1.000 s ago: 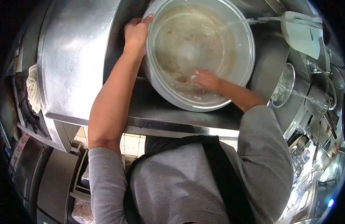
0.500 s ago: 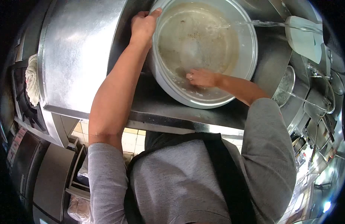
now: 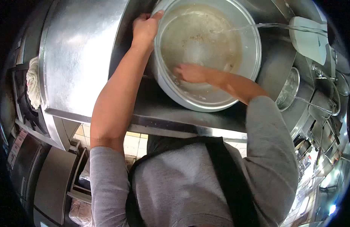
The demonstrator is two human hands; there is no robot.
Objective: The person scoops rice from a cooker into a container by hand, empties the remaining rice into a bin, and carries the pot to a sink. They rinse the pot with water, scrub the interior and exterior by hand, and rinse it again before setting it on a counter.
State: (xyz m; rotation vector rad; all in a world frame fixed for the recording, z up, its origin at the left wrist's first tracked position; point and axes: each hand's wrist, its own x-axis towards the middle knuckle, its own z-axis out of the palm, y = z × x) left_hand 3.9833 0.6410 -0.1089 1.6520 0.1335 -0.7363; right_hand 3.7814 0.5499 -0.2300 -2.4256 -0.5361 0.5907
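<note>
A large round metal pot (image 3: 254, 56) sits tilted in a steel sink, with cloudy water (image 3: 205, 26) and brown specks inside. My left hand (image 3: 146, 30) is closed over the pot's left rim, the thumb lying on the edge. Down inside the pot, my right hand (image 3: 192, 72) presses against the near left part of the inner wall. Its fingers are curled and slightly blurred; whatever lies under them is hidden. A thin stream of water (image 3: 273, 25) runs from the right into the pot.
A flat steel counter (image 3: 80, 56) adjoins the sink on the left, with a crumpled towel (image 3: 32, 81) past its edge. At right are a white plastic piece (image 3: 307, 38), a round strainer (image 3: 288, 90) and hanging utensils. The sink's front edge (image 3: 190, 128) runs before my body.
My right hand has slid left and slightly up along the pot's inner wall. Brown specks in the water have shifted. My left hand stays on the rim.
</note>
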